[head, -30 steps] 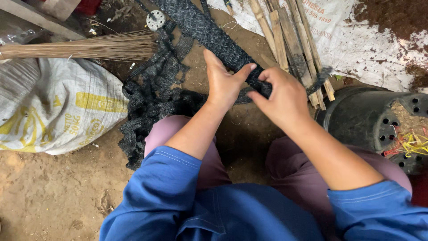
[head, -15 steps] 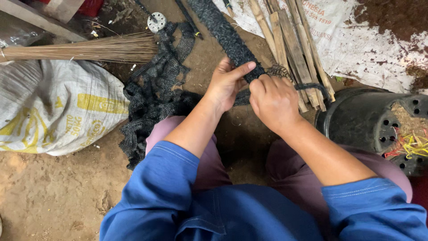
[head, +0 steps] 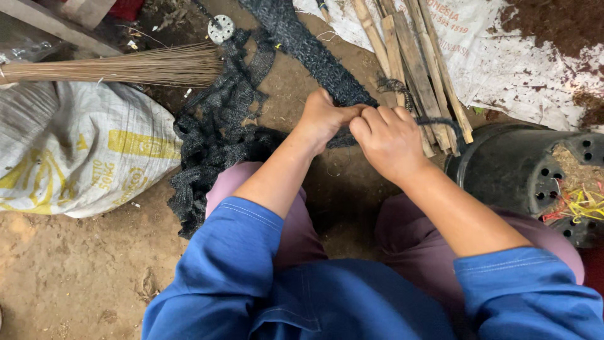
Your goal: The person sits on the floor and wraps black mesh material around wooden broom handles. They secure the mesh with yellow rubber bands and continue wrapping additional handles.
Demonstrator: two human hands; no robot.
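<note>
Looks like a backyard garden or nursery work spot, pretty rough and outdoorsy. The floor point(head: 69, 283) is just bare packed dirt. On the left there's a stuffed white sack point(head: 75, 151) with a stick broom point(head: 119, 66) lying above it. Far right, a bunch of split bamboo stakes point(head: 409, 63) sit on a spread-out white sack sheet point(head: 516, 69) scattered with soil. Near right is a black plastic pot point(head: 503, 170) tipped on its side, and black netting point(head: 214, 138) is heaped in the middle.
</note>
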